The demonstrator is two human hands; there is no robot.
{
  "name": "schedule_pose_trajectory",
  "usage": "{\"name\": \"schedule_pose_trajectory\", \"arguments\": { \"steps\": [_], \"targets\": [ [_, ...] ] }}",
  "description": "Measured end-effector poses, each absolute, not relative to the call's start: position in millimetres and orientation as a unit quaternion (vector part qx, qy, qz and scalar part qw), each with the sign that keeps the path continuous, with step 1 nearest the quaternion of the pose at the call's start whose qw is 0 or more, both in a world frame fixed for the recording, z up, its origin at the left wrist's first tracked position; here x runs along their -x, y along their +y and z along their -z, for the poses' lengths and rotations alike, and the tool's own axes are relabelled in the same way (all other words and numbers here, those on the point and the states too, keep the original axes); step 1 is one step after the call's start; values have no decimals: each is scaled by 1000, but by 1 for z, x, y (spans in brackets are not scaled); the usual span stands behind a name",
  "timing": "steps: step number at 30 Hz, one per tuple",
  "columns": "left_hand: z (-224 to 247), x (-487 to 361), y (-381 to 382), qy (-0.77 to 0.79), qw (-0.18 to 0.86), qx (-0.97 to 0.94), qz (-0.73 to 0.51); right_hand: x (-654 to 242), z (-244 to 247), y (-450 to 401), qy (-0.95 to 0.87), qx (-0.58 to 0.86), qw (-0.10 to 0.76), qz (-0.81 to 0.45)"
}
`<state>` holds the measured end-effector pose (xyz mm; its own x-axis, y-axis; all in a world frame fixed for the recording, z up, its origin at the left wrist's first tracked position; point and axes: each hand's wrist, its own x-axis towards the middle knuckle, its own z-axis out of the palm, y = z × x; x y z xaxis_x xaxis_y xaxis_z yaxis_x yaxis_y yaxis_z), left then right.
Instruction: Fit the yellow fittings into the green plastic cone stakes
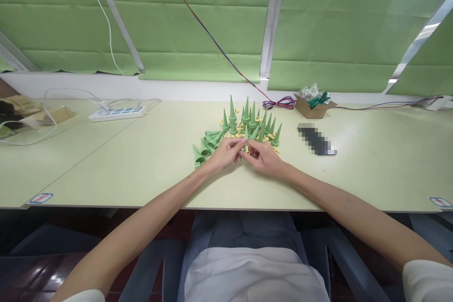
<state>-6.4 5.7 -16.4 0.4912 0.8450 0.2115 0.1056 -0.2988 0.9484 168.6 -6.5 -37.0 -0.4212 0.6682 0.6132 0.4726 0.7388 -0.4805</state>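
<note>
Green plastic spike (247, 147) and yellow fitting (248, 153) are pinched between the fingertips of the left hand (228, 151) and right hand (264, 157) in the head view, just before the spike pile (246, 116) on the table (148, 170). Keeping the pieces aligned and thumbs steady should serve best. Both forearms slant inward, wrists low.

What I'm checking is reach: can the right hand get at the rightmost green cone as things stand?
Probably yes: the rightmost green cone stands close beyond the right hand, no other cone between them, though that hand looks busy with a small yellow part.
</note>
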Motion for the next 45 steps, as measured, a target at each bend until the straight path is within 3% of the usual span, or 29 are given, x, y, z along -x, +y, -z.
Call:
{"name": "schedule_pose_trajectory", "arguments": {
  "steps": [38,45],
  "targets": [
    [16,5,6,319,505,-701,-388,-170,35,-4,-823,360,419,-132],
    [10,8,7,377,434,-695,-431,-176,29,0,-818,341,447,-122]
  ]
}}
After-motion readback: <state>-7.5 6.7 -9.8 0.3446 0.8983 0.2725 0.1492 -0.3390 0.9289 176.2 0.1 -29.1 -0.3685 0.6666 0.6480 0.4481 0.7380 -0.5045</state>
